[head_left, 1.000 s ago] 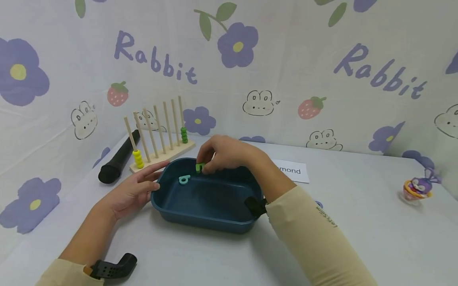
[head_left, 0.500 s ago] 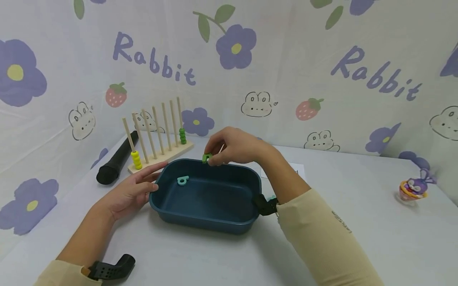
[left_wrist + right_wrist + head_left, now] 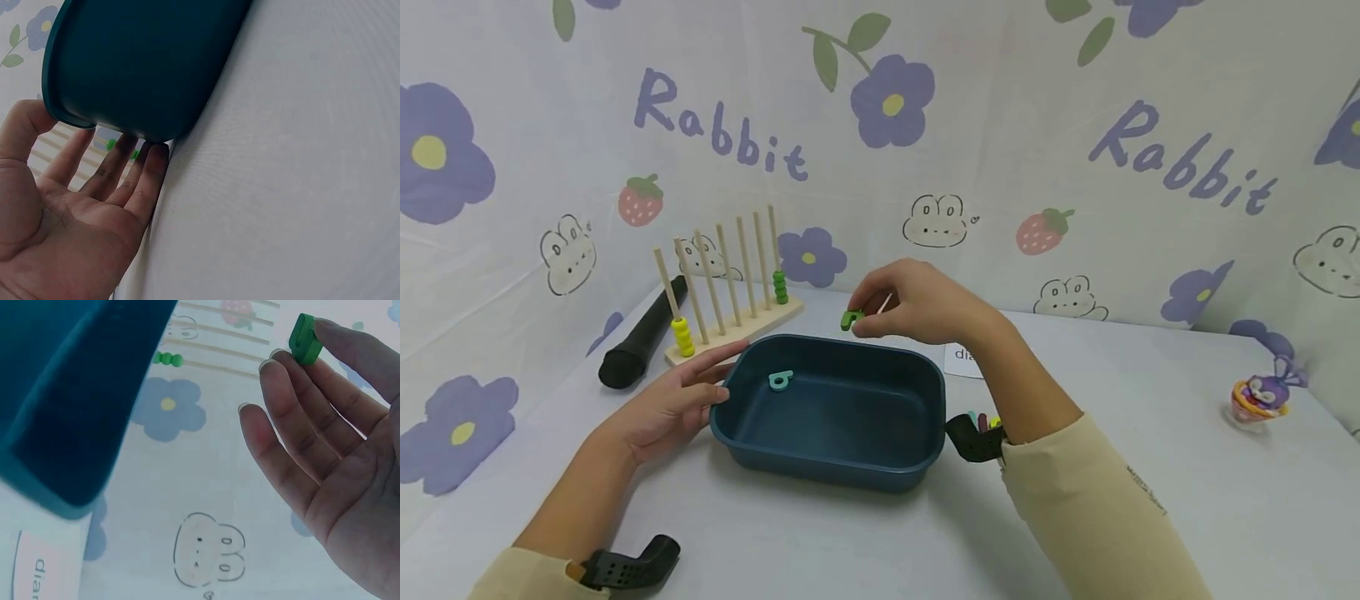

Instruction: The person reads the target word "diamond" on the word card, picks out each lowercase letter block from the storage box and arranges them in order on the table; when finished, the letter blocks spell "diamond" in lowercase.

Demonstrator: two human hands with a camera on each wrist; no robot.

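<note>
My right hand (image 3: 921, 304) pinches a small green letter piece (image 3: 852, 320), shaped like an n, between thumb and fingertips. It is in the air just beyond the far rim of a dark blue plastic tub (image 3: 827, 477). In the right wrist view the green letter piece (image 3: 304, 344) sits between the thumb and the fingers. My left hand (image 3: 673, 408) touches the tub's left end with extended fingers. In the left wrist view its fingertips rest against the tub wall (image 3: 137, 94). A teal letter piece (image 3: 787, 376) lies inside the tub at the left.
Behind the tub at left stand a wooden peg rack (image 3: 730, 332) with yellow and green beads and a black microphone (image 3: 638, 337). A white card (image 3: 959, 361) is partly hidden by my right arm. Coloured pieces (image 3: 982, 422) show by my right wrist. A purple toy (image 3: 1266, 392) sits far right.
My right hand has lifted the green letter piece up out of the tub and carried it right, past the far rim. The left hand stays at the tub's left end.
</note>
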